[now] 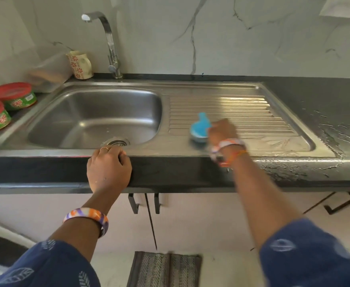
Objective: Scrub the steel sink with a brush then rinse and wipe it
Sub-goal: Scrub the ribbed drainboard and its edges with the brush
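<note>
Head view, only one available. The right hand (221,129) sat centre-right of the frame, fingers wrapped round the round blue plastic scrub brush (200,129), bristle side down on the ribbed draining board (252,112) of the stainless steel sink (165,150). Hand and wrist bangles were motion-blurred, so exact finger placement couldn't be read; the grip itself was clear enough. The left hand (108,166) was at lower centre-left, fingers curled over the front edge of the dark stone counter (190,172), bracing, just in front of the basin's drain strainer (116,141).

Judgement: the scrub step was under way on the board and the basin (95,117) looked untouched by suds. Best approach would be strokes running along the ribs, not across, so bristles reach the grooves; steady downward pressure with the brush flat; work from the right end toward the basin so residue drains that way. Then basin walls, corners and strainer rim.

Water was pooled on the counter at right (333,129); worth catching in the wipe. The chrome tap (109,42) at upper left stood off. Two red-lidded green tubs (10,96) and a floral mug (80,65) stood at left, close enough to get splashed during the rinse.
</note>
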`<action>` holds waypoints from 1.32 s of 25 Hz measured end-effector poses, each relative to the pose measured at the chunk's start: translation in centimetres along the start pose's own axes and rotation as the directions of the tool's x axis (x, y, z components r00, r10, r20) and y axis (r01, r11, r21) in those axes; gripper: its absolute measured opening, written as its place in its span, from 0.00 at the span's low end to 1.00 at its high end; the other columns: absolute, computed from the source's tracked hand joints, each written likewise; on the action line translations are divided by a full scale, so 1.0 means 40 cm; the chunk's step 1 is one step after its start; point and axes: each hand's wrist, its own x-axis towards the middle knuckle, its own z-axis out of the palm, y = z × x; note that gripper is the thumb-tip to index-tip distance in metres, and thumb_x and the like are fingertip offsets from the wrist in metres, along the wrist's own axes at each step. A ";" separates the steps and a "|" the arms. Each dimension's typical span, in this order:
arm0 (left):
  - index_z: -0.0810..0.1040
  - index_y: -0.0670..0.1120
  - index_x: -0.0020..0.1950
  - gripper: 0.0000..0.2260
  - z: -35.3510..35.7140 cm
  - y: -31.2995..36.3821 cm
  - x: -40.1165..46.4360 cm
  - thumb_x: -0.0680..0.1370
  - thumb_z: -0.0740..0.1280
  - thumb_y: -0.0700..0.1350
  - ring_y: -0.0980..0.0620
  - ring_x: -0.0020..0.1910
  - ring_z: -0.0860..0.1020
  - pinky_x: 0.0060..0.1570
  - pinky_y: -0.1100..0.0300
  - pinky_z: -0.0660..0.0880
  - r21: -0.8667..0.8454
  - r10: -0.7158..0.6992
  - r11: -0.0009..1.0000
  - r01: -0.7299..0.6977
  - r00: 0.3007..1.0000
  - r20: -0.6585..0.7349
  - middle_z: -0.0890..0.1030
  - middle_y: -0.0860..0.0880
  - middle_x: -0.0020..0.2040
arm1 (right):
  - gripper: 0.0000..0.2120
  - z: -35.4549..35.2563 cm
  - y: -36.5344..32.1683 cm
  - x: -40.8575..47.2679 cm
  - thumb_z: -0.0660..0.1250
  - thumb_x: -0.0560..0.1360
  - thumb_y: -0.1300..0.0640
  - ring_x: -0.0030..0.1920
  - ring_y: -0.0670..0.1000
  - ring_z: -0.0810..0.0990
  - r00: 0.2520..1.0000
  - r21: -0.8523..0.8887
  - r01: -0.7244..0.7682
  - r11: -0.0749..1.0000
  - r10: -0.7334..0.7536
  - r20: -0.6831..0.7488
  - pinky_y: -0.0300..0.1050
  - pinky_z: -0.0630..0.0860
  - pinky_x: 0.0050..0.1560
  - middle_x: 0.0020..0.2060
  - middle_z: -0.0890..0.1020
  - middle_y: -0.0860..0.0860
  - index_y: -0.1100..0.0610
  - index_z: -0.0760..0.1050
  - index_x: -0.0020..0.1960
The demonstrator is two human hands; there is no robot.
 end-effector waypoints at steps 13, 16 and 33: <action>0.79 0.41 0.41 0.10 0.006 -0.002 0.006 0.77 0.60 0.42 0.46 0.40 0.72 0.46 0.50 0.75 0.008 0.005 1.000 -0.005 1.000 -0.003 0.79 0.43 0.38 | 0.14 -0.287 0.250 0.131 0.60 0.77 0.63 0.38 0.57 0.73 0.947 0.012 -0.318 0.948 0.318 -0.050 0.43 0.69 0.34 0.41 0.76 0.62 0.67 0.73 0.61; 0.79 0.41 0.43 0.10 0.002 0.004 0.005 0.78 0.60 0.42 0.47 0.41 0.72 0.47 0.50 0.74 0.007 0.008 1.000 -0.008 1.000 0.003 0.79 0.43 0.39 | 0.13 -0.177 0.144 0.093 0.59 0.77 0.66 0.44 0.60 0.80 0.985 -0.051 -0.143 0.988 0.137 -0.102 0.45 0.74 0.39 0.41 0.79 0.62 0.71 0.73 0.59; 0.78 0.42 0.49 0.11 -0.004 0.011 0.006 0.79 0.58 0.45 0.42 0.48 0.75 0.52 0.48 0.74 0.086 -0.009 0.996 0.005 0.999 0.044 0.80 0.42 0.46 | 0.14 -0.217 0.193 0.075 0.58 0.78 0.63 0.57 0.64 0.77 0.961 -0.251 -0.181 0.951 0.117 -0.250 0.53 0.73 0.57 0.56 0.78 0.66 0.70 0.73 0.59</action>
